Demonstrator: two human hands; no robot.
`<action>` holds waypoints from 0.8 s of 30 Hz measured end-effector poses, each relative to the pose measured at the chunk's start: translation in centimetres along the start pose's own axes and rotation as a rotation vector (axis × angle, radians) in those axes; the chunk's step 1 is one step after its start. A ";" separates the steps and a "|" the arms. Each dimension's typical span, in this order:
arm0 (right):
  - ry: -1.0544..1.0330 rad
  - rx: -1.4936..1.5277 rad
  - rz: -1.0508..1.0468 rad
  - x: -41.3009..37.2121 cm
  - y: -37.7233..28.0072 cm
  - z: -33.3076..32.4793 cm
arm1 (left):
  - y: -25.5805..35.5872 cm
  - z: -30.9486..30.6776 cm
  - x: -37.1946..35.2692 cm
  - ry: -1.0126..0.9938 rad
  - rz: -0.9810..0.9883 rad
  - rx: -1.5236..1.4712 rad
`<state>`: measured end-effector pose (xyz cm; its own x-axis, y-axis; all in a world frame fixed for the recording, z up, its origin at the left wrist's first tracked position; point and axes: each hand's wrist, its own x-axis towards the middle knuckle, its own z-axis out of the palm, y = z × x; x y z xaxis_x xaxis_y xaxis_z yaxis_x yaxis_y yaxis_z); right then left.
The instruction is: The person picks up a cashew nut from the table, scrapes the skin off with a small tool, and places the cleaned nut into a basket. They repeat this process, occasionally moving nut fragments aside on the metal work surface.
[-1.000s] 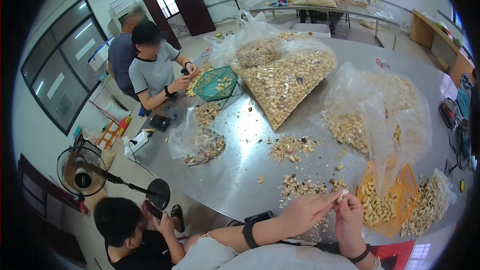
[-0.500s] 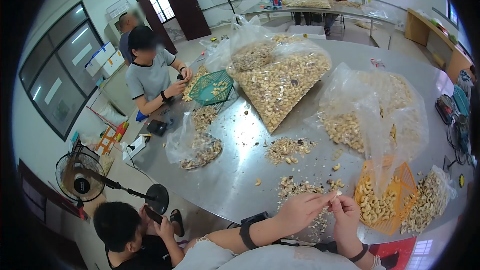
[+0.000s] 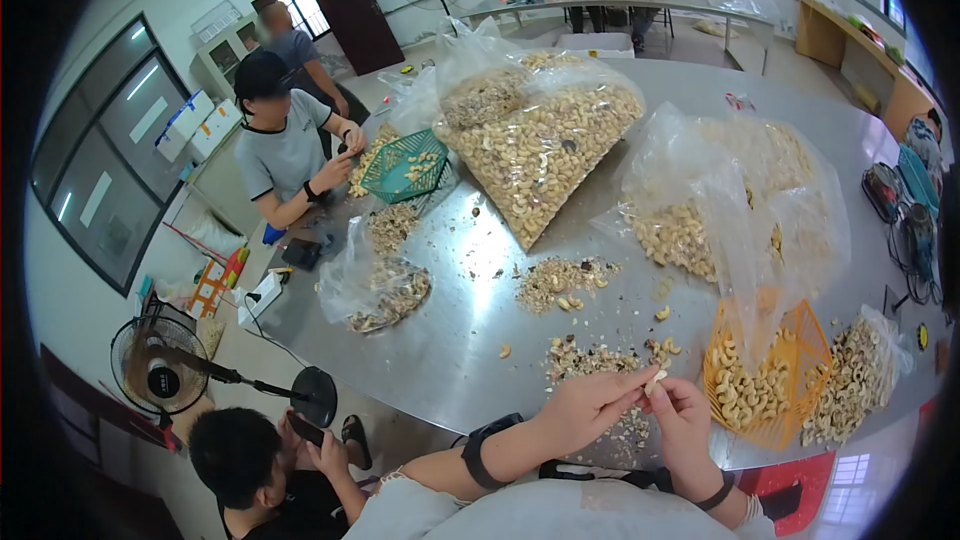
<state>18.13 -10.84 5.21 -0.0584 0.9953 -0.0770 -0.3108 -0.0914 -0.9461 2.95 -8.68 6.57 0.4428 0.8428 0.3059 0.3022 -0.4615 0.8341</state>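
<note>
A pale cashew nut [image 3: 655, 381] is pinched between my two hands at the near edge of the metal table [image 3: 450, 360]. My left hand [image 3: 595, 408] reaches in from the left, its thumb and fingers closed on the nut. On the nut's right side, my right hand [image 3: 682, 427] holds it with thumb and forefinger. Husk scraps and broken bits [image 3: 590, 360] lie just beyond my hands. To the right stands an orange basket [image 3: 812, 365] with cashews, and beside it a bag of shrivelled cashews [image 3: 852, 380].
Large clear bags of cashews [image 3: 540, 140] [image 3: 740, 200] stand mid-table. A smaller bag [image 3: 385, 290] lies left. A person in grey [image 3: 290, 145] works near a green basket [image 3: 405, 168]. Another person [image 3: 240, 455] holds a phone beside a floor fan [image 3: 160, 377]. More people sit at a far table.
The view has shifted slightly, so the table contents appear higher and further left. The standing person at the back has turned and shows more of the body. My hands still pinch the nut.
</note>
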 end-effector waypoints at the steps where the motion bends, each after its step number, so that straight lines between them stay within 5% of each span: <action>1: -0.001 0.015 0.008 0.0 0.0 0.1 | -0.2 0.0 -0.1 0.002 0.014 0.008; 24: -0.013 0.120 0.170 -2.0 2.6 0.6 | -1.3 0.7 -3.6 -0.022 -0.119 -0.071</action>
<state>16.81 -13.11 3.07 -0.1318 0.9648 -0.2276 -0.4060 -0.2620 -0.8755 1.54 -11.36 4.10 0.4263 0.8837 0.1933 0.2933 -0.3372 0.8946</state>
